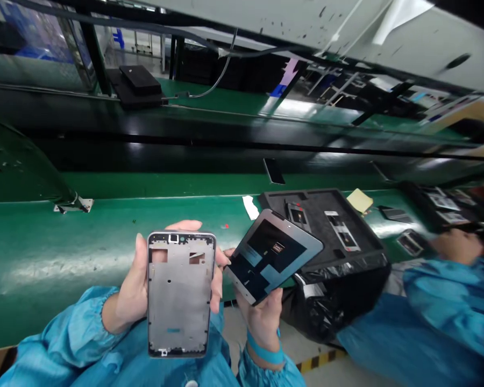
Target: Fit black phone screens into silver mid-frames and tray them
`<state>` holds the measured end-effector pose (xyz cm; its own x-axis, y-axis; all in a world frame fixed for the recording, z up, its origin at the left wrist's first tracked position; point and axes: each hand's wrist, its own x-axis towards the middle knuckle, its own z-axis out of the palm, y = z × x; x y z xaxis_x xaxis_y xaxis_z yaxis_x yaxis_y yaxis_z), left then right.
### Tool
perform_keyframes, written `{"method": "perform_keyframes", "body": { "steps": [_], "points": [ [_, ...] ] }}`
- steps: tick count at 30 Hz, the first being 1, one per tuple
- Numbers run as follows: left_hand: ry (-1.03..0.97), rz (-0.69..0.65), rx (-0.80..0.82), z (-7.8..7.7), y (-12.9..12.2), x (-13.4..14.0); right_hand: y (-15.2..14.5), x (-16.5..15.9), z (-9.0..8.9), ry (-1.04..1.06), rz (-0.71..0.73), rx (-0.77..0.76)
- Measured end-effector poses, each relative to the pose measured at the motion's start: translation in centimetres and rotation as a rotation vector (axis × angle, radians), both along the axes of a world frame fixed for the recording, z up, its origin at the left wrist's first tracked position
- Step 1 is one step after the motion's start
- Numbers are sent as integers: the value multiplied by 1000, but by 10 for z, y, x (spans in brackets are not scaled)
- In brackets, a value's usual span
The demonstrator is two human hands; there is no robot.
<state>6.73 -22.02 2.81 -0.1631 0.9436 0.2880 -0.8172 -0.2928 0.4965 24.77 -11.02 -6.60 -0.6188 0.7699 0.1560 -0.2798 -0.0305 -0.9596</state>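
Observation:
My left hand (132, 287) is wrapped around a grey metal tablet frame (179, 301), which stands nearly upright with its flat face toward me. The fingers reach behind it to its right edge. Small cutouts and holes mark the frame's upper part. My right hand (265, 317), with a blue band at the wrist, grips a tablet housing (272, 258) by its lower edge. This housing is silver-rimmed with dark and light-blue areas inside, and it is tilted to the right. The two parts are close together, side by side, above the green bench (84, 247).
A black foam tray (314, 231) holding several device parts lies at the right. Around it are a white paper scrap (250, 207), a yellow pad (360, 200) and a dark slab (274, 171). A co-worker's blue sleeve (447, 290) is at far right; a green post (44, 161) stands left.

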Motion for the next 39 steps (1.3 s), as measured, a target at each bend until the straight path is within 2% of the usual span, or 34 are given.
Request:
{"method": "perform_keyframes", "body": {
  "steps": [3, 6, 9, 12, 16, 29, 35, 39],
  "points": [
    [-20, 49, -46, 2, -2, -1, 3, 0, 3, -33, -21, 170],
    [18, 163, -103, -3, 5, -7, 11, 3, 16, -76, -8, 368],
    [81, 359, -153, -18, 21, -19, 22, 5, 35, -141, 42, 594],
    [88, 537, -187, -35, 34, -34, 31, 4, 50, -227, 106, 717],
    [129, 611, -178, -44, 39, -47, 38, 1, 56, -295, 216, 749],
    [236, 642, -139, -43, 34, -59, 42, -8, 53, -360, 296, 825],
    [398, 580, -105, -49, 31, -62, 39, -32, 40, -273, 299, 776],
    [416, 636, -159, -48, 32, -67, 40, -38, 32, -210, 277, 728]
  ]
}}
